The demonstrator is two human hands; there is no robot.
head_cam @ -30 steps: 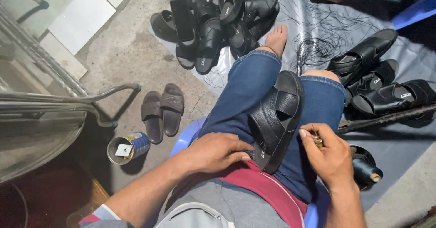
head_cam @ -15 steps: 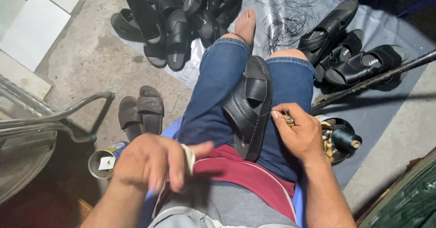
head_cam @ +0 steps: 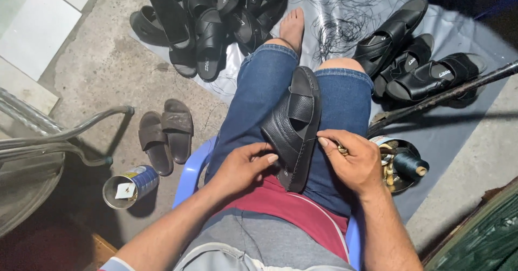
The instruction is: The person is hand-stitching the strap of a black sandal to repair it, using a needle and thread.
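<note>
Centrally, in the head view, a black leather sandal (head_cam: 294,128) lies across the person's lap, resting between the two denim-clad thighs. Its long axis runs from upper middle of the frame down to centre, the heel end lowest.

The left hand (head_cam: 243,168) sits at lower centre-left, fingers (head_cam: 268,158) curled and touching the sandal's lower left edge; they steady it rather than enclose it. The right hand (head_cam: 353,160) sits at lower centre-right, just beside the sandal's right edge, fingers bent closed around a small metallic tool (head_cam: 342,150); its exact kind is too small to tell. Whether this hand touches the sole cannot be told.

Both hands flank the heel end; the sandal lies between them and extends away toward the top of the frame. The left hand is the nearer, being in contact.

Surroundings: a thread spool (head_cam: 410,165) in a round tin, right of the right hand; a heap of black sandals (head_cam: 210,12) at upper left; three more sandals (head_cam: 415,60) at upper right; brown slippers (head_cam: 164,133) and an open can (head_cam: 128,186) at left.
</note>
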